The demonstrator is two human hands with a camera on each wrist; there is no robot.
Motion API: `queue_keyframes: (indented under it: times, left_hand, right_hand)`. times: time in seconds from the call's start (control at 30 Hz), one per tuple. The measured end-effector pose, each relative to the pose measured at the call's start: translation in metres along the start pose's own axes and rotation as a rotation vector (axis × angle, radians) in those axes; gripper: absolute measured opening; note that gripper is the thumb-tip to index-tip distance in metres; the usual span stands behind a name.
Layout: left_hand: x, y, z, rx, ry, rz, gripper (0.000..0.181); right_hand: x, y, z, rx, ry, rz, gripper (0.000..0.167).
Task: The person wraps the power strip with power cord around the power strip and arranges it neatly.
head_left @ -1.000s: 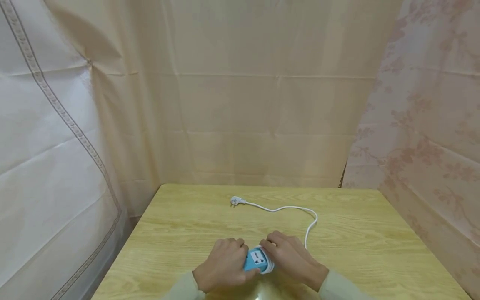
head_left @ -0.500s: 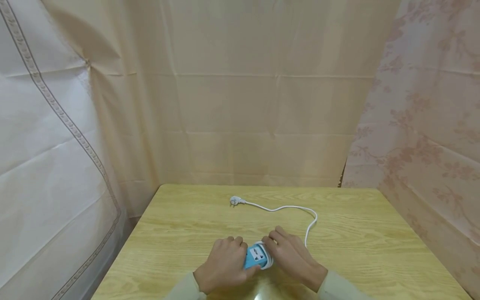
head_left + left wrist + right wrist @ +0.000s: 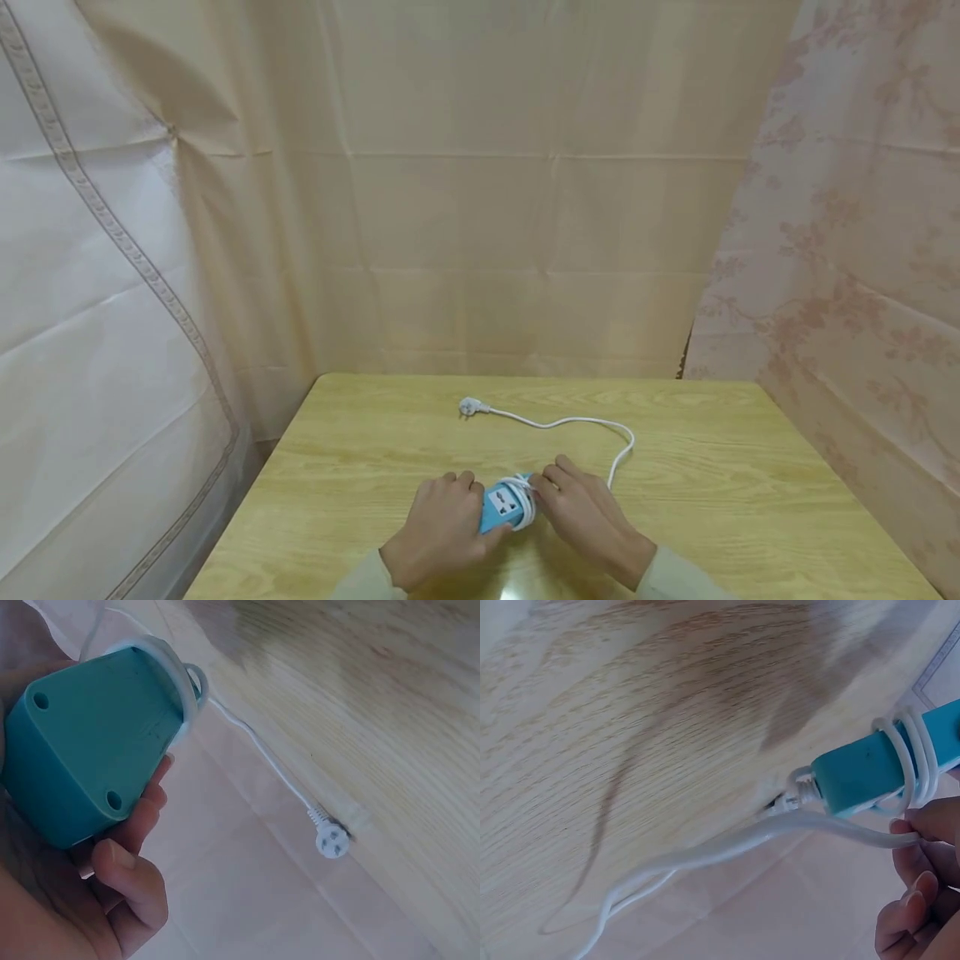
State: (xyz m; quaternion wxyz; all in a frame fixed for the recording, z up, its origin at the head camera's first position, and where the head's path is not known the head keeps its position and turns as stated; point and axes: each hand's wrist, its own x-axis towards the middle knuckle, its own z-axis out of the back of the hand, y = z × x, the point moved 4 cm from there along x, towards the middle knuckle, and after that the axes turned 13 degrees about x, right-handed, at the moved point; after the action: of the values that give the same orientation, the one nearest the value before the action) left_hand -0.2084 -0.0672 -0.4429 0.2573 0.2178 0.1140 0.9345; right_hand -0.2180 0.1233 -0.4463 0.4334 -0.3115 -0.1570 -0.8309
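My left hand point(image 3: 444, 527) grips one end of a blue power strip point(image 3: 491, 521), its socket face showing in the head view. White cord point(image 3: 523, 502) is wound in several turns around the strip. In the left wrist view the left fingers curl round the blue body point(image 3: 105, 735), which has two holes in its face. My right hand point(image 3: 587, 518) is at the strip's right; in the right wrist view its thumb and fingers point(image 3: 922, 840) pinch the cord point(image 3: 780, 825) close to the windings. Part of the strip is hidden behind the hands.
The loose cord point(image 3: 585, 419) curves over the wooden table point(image 3: 360, 442) from the right hand to a white plug point(image 3: 470, 407) near the far edge. Beige cloth point(image 3: 487, 208) hangs behind the table, with more cloth at both sides.
The strip has turned and shifted slightly left, and more of its far end shows beyond the windings. Both hands keep their hold; the left has moved a little left.
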Motion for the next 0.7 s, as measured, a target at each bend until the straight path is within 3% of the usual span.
queue_keyframes:
  times: [0.27, 0.53, 0.7]
  left_hand:
    - [0.0020, -0.0003, 0.0019, 0.052, -0.072, 0.020, 0.059]
    - [0.0032, -0.0025, 0.0010, 0.052, -0.025, 0.037, 0.062]
    - [0.0051, -0.0017, 0.0030, 0.052, -0.038, 0.039, 0.062]
  right_hand:
    - [0.0010, -0.0016, 0.0021, 0.037, -0.003, -0.082, 0.020]
    - [-0.0017, -0.0037, 0.0021, 0.049, -0.058, -0.105, 0.018]
    - [0.0017, -0.0044, 0.0065, 0.055, -0.089, -0.113, 0.016]
